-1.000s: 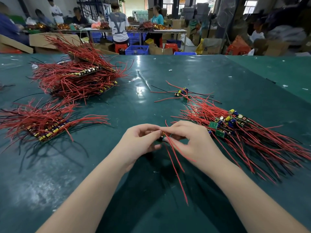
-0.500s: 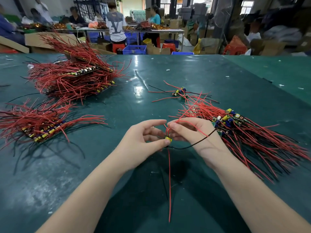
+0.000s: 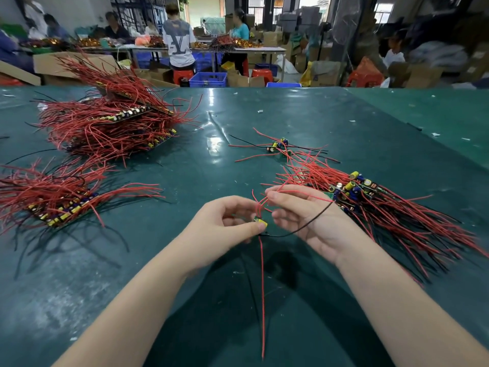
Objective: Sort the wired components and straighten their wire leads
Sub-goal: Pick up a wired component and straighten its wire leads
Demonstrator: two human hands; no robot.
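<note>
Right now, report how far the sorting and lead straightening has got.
Done: two aligned stacks lie at left, the far stack and the near stack. In hand: the left hand pinches one component while the right hand holds its red leads; one long red lead hangs straight. Left: the loose pile at right and a small cluster beyond it.

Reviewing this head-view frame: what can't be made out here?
- Held component: mostly hidden by left hand fingertips; type unreadable.
- Right hand grip on red leads: fingers cover the contact.
- Near left pile: cut by left edge.
</note>
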